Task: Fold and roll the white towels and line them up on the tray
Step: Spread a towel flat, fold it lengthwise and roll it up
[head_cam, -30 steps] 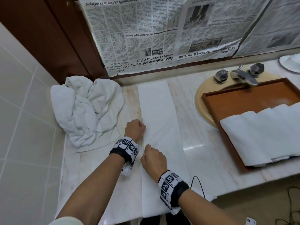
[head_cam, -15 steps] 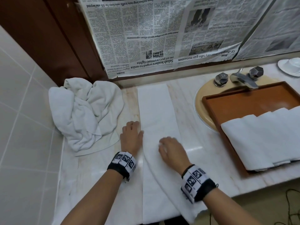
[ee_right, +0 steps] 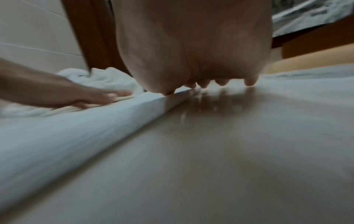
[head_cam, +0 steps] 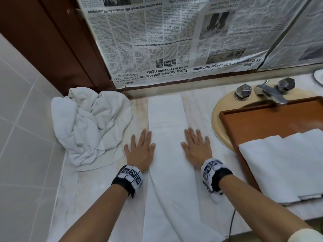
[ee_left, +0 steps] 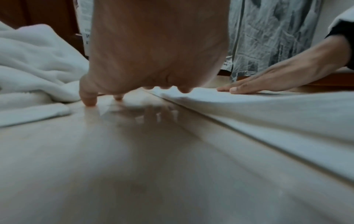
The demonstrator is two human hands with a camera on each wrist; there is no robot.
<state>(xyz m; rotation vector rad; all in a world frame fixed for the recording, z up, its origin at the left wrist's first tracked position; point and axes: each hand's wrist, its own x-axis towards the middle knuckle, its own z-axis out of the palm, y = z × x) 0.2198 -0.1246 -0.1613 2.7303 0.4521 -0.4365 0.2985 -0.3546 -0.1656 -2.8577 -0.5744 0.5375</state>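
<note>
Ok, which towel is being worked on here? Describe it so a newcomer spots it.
On the marble counter left of the sink, the folded towel lies as a long flat strip between both flat hands. Unlike the crumpled towel beside it, it is smooth.

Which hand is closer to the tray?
The right hand. It lies flat on the long towel's right edge, on the tray's side. The left hand lies at the towel's left edge, farther away.

One flat folded towel (head_cam: 166, 137), one crumpled towel pile (head_cam: 90, 126), one tray (head_cam: 269, 123), two hands (head_cam: 141, 151).
</note>
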